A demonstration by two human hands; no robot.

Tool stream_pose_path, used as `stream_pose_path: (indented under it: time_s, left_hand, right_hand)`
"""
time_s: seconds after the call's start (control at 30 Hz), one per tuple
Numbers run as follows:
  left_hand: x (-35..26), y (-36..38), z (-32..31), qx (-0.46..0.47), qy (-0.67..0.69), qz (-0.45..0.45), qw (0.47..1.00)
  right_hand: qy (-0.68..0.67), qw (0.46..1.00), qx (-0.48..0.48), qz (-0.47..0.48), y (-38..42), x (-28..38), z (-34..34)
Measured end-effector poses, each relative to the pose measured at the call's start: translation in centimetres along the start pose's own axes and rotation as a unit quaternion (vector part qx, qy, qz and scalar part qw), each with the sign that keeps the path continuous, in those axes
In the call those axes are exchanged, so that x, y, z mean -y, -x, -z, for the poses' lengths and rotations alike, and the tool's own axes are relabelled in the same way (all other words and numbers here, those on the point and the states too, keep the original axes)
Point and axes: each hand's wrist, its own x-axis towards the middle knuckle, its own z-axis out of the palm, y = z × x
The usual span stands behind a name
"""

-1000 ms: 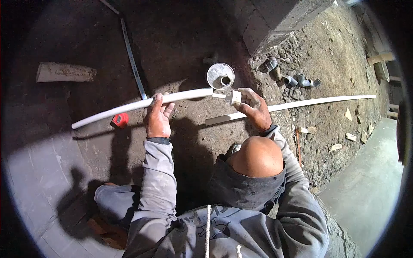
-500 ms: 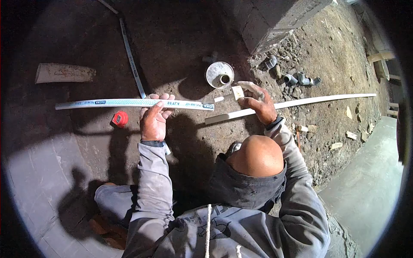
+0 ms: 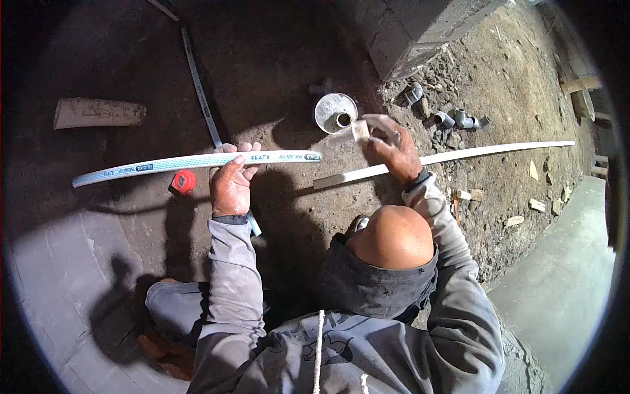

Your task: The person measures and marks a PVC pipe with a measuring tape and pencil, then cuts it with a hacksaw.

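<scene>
My left hand [image 3: 233,184] is closed around a white PVC pipe [image 3: 147,167] with blue and green print, near its right end. The pipe is off the ground, its left end tilted down. In my right hand [image 3: 396,154], the fingers pinch a small applicator with a pale block-like grip [image 3: 360,131]; its thin tip is smeared by motion. Just beyond it stands a round can [image 3: 326,110] with a whitish top and an open neck. Another white pipe [image 3: 492,151] lies on the ground, passing under my right wrist.
A red tape measure [image 3: 184,182] sits on the dirt below the held pipe. Another printed pipe [image 3: 199,85] runs away on the far left, near a pale tapered piece [image 3: 98,113]. Grey pipe elbows [image 3: 461,119] lie among rubble beside a concrete block post [image 3: 420,39].
The held pipe has tilted, its left end dropping and its right end rising slightly. My right hand has shifted a little left, bringing the applicator over the edge of the can.
</scene>
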Motion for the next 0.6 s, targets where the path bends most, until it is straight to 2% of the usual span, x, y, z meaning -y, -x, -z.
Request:
stream_pose_path:
  time_s: [0.07,0.1,0.13,0.2,0.33,0.37,0.4,0.47,0.53,0.6]
  left_hand:
    - [-0.1,0.1,-0.3,-0.025,-0.034,-0.005,0.999]
    - [-0.1,0.1,-0.3,-0.027,-0.034,-0.006,0.999]
    - [-0.2,0.1,-0.2,-0.031,-0.036,-0.014,0.999]
    - [-0.1,0.0,-0.1,-0.034,-0.038,-0.022,0.998]
    - [0.1,-0.1,0.0,-0.051,-0.038,-0.029,0.998]
    - [0.2,0.0,0.0,-0.053,-0.043,-0.032,0.997]
    - [0.3,0.1,-0.1,-0.054,-0.045,-0.033,0.997]
    - [0.3,0.3,-0.2,-0.069,-0.053,-0.030,0.996]
    - [0.2,0.5,-0.5,-0.075,-0.078,-0.020,0.994]
    - [0.5,0.5,-0.5,-0.096,-0.115,-0.019,0.989]
  right_hand:
    - [0.115,0.990,-0.079,-0.008,-0.5,0.6,0.2]
    - [0.202,0.974,-0.091,0.036,-1.0,-0.1,0.7]
    - [0.201,0.975,-0.090,0.037,-1.3,-0.3,0.9]
    - [0.403,0.905,-0.110,0.086,-1.7,-0.4,1.1]
    - [0.435,0.896,-0.062,0.055,-3.0,-0.4,-0.5]
    - [0.503,0.850,-0.089,0.128,-3.5,-1.9,-1.1]
    - [0.546,0.825,-0.056,0.136,-4.5,-4.5,-1.0]
    - [0.580,0.808,0.031,0.094,-6.1,-5.8,-1.9]
    - [0.575,0.812,0.048,0.080,-7.0,-6.8,-2.3]
    - [0.540,0.839,0.071,0.024,-7.7,-7.9,-1.7]
